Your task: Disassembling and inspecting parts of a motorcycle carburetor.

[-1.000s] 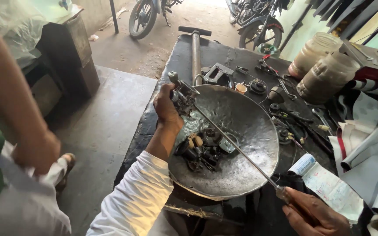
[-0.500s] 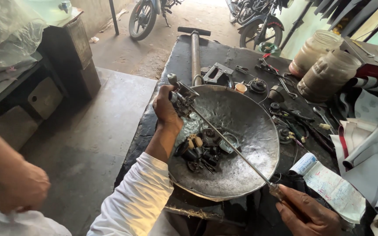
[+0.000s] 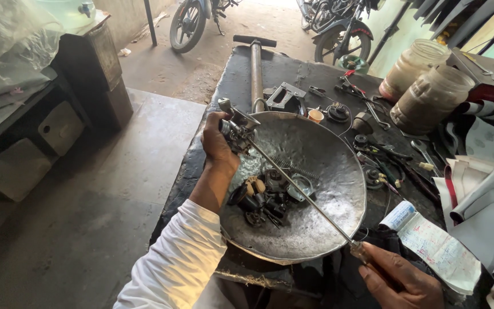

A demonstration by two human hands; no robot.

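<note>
With the left hand (image 3: 217, 143) gripping a small metal carburetor (image 3: 236, 129) above the bowl (image 3: 338, 189), the right hand (image 3: 398, 280) clasps a long screwdriver (image 3: 298, 191), apparently working a screw that needs steady alignment.

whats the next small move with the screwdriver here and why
Probably turn the long thin metal screwdriver gently with the right hand. Its tip already sits in the small grey metal carburettor part that the left hand grips above the wide dented metal bowl.

Left hand (image 3: 217, 146) grips carburetor (image 3: 236, 129); right hand (image 3: 401, 280) drives screwdriver (image 3: 304, 191)
</note>
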